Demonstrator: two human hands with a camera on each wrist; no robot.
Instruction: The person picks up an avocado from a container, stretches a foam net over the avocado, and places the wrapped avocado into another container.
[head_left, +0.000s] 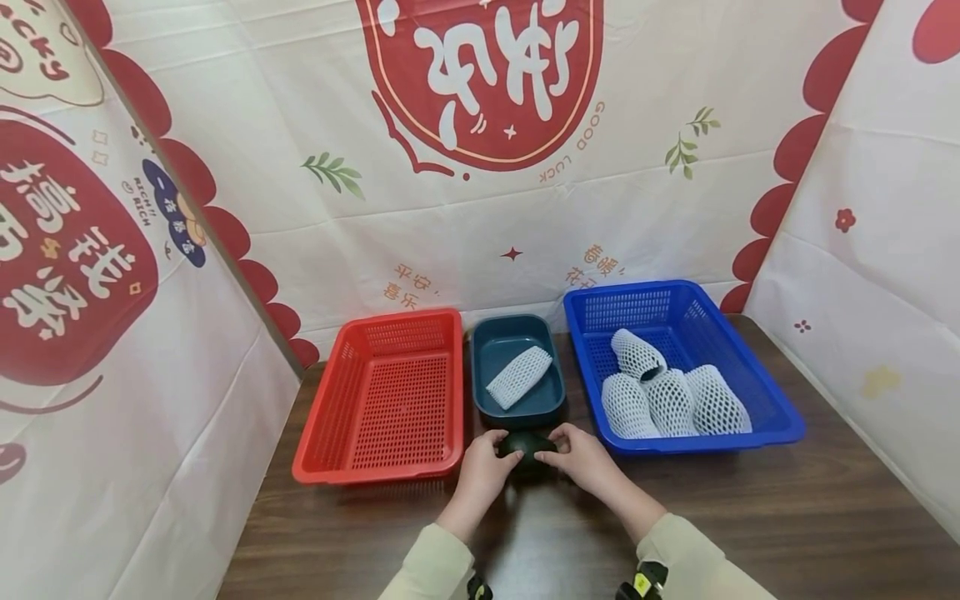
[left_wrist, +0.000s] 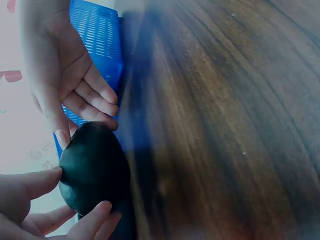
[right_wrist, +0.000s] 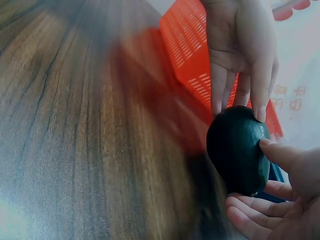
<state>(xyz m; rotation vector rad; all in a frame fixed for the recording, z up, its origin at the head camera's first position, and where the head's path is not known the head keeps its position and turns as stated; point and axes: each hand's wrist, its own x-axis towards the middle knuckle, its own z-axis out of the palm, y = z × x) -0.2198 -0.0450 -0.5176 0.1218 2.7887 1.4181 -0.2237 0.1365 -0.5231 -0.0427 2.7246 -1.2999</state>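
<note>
Between both hands is a dark green, smooth, egg-shaped avocado (head_left: 527, 446), held just in front of a teal tray (head_left: 556, 402). My left hand (head_left: 482, 468) pinches one end, its thumb (left_wrist: 44, 181) on the near side and fingers around the lower side. From the other end my right hand (head_left: 589, 460) grips it, with the thumb (right_wrist: 280, 152) on top and fingertips at the tip. A white foam net sleeve (head_left: 520, 377) lies flat and slanted inside the tray.
To the left stands a red plastic basket (head_left: 456, 392) with slotted walls. On the right, a blue basket (head_left: 780, 421) contains several white foam net sleeves (head_left: 670, 402). Printed cloth (head_left: 465, 225) hangs behind and on both sides of the wooden table (head_left: 360, 542).
</note>
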